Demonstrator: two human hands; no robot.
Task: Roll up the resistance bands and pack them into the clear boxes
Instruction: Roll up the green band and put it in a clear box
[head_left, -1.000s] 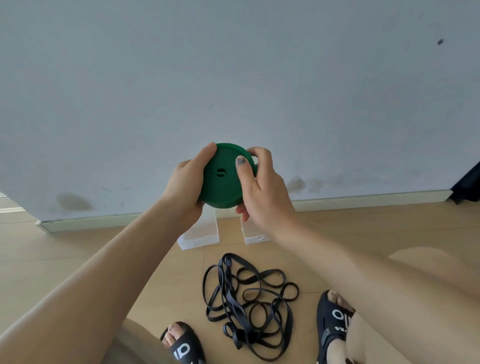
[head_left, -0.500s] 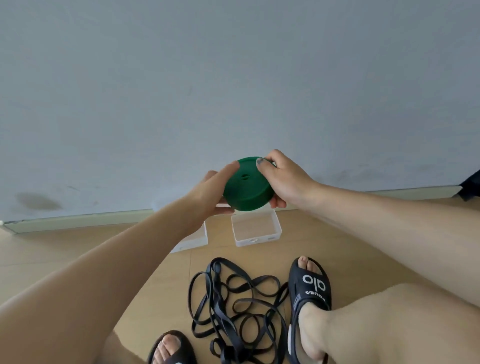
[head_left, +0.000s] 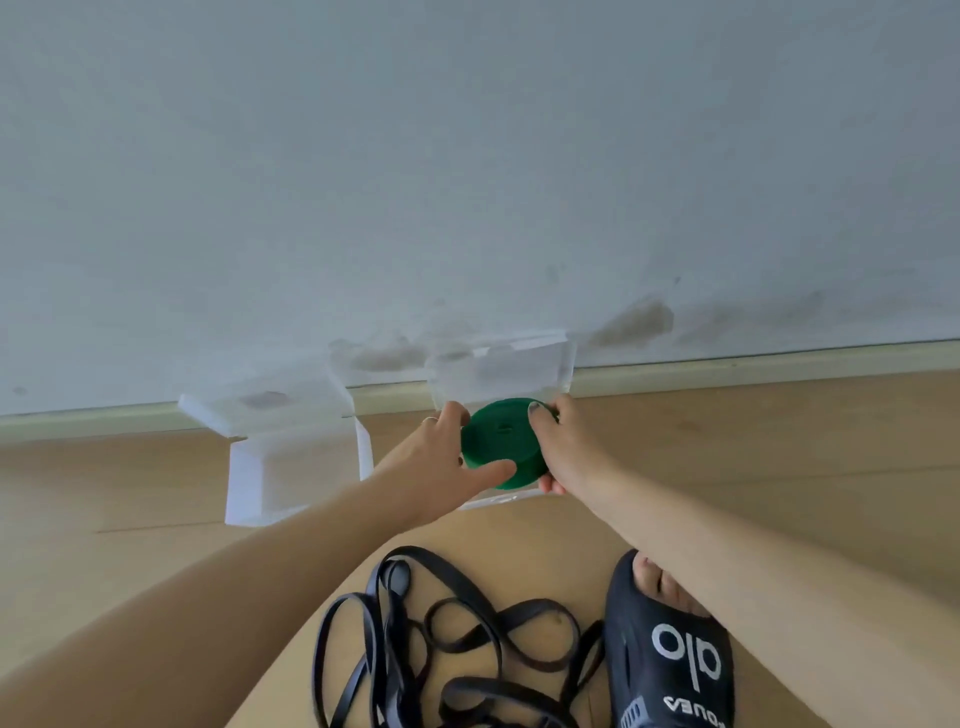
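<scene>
Head view: a pale grey wall (head_left: 467, 156) with dark smudges near its foot fills the upper half, and a light wooden floor (head_left: 779, 457) runs below a cream skirting board (head_left: 727, 371). Two clear plastic boxes stand on the floor against the wall, both with hinged lids raised. The left clear box (head_left: 291, 478) shows nothing inside it. The right clear box (head_left: 498, 374) has its lid leaning back toward the wall; its base is mostly hidden behind the hands, so I cannot tell what lies in it. One tangle of loose black resistance bands (head_left: 441, 649) sprawls on the floor in the foreground, their number not countable in the knot. Just right of it is one black slide sandal with white lettering (head_left: 670, 654) on a foot. One tightly rolled green resistance band (head_left: 501, 441), a flat disc shape, sits directly over the right box's base, gripped between both hands. The left hand (head_left: 441, 457) curls around its left edge with the thumb along the near side; the right hand (head_left: 566, 447) clasps its right edge, thumb on top.
</scene>
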